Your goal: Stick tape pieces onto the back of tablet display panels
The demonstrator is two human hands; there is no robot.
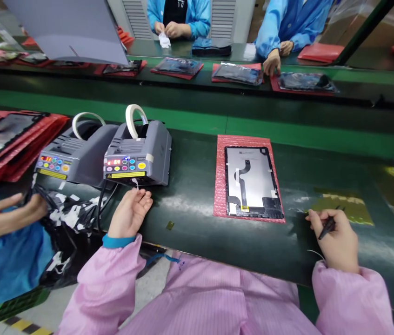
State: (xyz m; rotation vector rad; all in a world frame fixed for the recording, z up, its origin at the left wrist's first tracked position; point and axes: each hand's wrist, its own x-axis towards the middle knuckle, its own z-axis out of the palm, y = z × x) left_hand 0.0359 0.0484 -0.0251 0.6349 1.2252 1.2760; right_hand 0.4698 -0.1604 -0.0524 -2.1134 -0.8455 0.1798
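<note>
My left hand [131, 211] is palm up in front of the nearer tape dispenser [137, 156], its thumb and forefinger closed at a short white strip of tape [136, 183] hanging from the outlet. In my right hand [338, 239] black tweezers [328, 227] are tucked under the fingers. Its thumb and forefinger meet by the near-left edge of a yellow film sheet [343, 209]; whether they pinch anything there is too small to tell. Between my hands a tablet screen [257, 181] lies back side up on a red bubble-wrap bag [220, 186], a flex cable across it.
A second tape dispenser [74, 153] stands left, near stacked screens in red bags [11, 139]. A co-worker's hand [11, 211] reaches in beside a black bag with tape scraps [73, 214]. Across the line, two people in blue work near several bagged screens [238, 73].
</note>
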